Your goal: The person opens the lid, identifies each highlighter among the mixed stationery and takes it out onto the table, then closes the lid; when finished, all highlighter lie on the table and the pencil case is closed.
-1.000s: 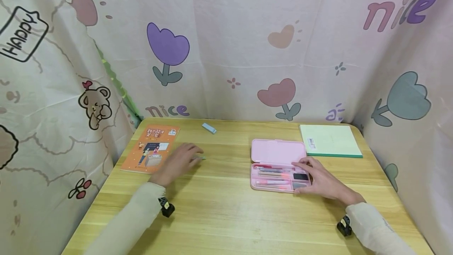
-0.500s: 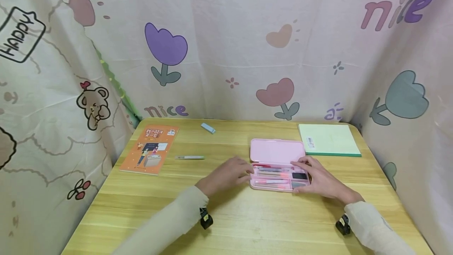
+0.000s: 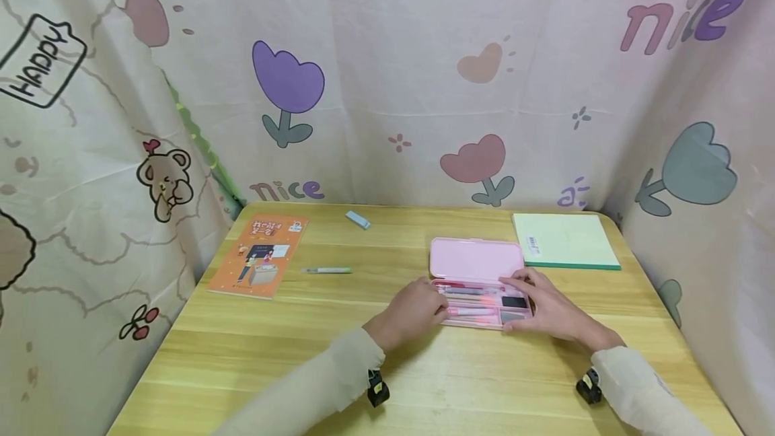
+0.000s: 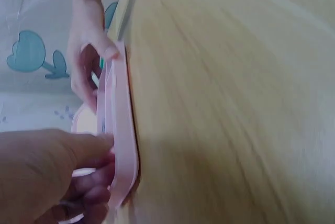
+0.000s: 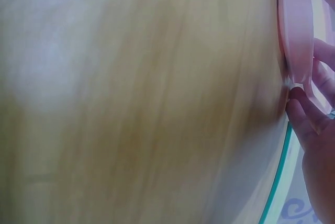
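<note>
A pink pencil case [image 3: 476, 260] lies with its lid folded back, holding several pens [image 3: 469, 291] and a dark block [image 3: 514, 302]. My left hand [image 3: 414, 315] is at the case's left end, its fingers bent down over the pens' left ends. In the left wrist view my left thumb [image 4: 94, 145] lies at the front wall of the case [image 4: 120, 109], with fingers curled inside; I cannot tell if they pinch a pen. My right hand [image 3: 554, 308] holds the case's right end, thumb at the front edge and fingers toward the hinge.
An orange book [image 3: 259, 254] lies at the left of the wooden table [image 3: 363, 348]. Right of it is a pen with a green end [image 3: 327, 270]. A small light-blue block [image 3: 358, 220] lies near the back edge. A pale green notebook [image 3: 566, 241] lies at the back right.
My left hand has left the green-ended pen on the table and moved right to the pencil case, its fingers now over the pens. The right hand has stayed on the case.
</note>
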### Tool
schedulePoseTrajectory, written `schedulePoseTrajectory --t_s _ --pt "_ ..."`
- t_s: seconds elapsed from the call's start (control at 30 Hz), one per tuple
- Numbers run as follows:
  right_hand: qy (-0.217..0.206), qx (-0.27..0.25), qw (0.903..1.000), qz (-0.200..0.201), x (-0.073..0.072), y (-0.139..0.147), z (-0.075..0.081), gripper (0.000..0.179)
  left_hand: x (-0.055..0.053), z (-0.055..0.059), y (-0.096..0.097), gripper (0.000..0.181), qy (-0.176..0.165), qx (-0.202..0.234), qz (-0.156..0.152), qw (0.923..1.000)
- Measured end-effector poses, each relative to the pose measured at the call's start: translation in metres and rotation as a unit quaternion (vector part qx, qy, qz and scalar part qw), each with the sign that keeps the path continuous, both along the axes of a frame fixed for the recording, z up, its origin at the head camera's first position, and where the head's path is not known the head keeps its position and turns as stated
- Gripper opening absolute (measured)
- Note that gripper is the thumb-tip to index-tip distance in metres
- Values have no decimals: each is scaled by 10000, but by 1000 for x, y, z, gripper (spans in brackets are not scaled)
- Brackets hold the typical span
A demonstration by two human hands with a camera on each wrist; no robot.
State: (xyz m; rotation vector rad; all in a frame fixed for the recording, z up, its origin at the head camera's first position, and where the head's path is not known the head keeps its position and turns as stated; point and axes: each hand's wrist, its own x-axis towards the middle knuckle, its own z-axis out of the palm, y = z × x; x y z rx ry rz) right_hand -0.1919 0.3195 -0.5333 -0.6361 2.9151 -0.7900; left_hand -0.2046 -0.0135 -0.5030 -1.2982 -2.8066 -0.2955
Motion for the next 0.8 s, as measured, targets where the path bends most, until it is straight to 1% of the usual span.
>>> schedulePoseTrajectory --t_s 0.1,0.23,0.4,0.47,0.6,0.67,0.73,0.8 --pt "-28 6 10000 -4 0 0 0 97 6 -1 5 26 -17 12 267 9996" --pt "-68 -9 10000 -27 0 1 -1 97 10 -2 8 19 57 -13 497 9987" --pt "-37 -6 10000 -30 0 1 -1 98 13 -1 10 10 -222 55 789 9966" --pt "-41 -11 10000 -25 0 1 -1 98 13 -1 11 7 -232 13 856 9961" --pt "-64 -16 10000 -28 0 1 0 97 13 -2 12 11 24 -165 793 9967" --pt "-67 -19 10000 -27 0 1 0 97 13 -4 11 13 198 -210 666 9974" --pt "-52 -12 10000 -15 0 1 0 97 12 -4 7 15 325 -156 490 9982" --pt "-40 -5 10000 -2 0 1 0 97 9 -4 2 16 379 -29 346 9987"
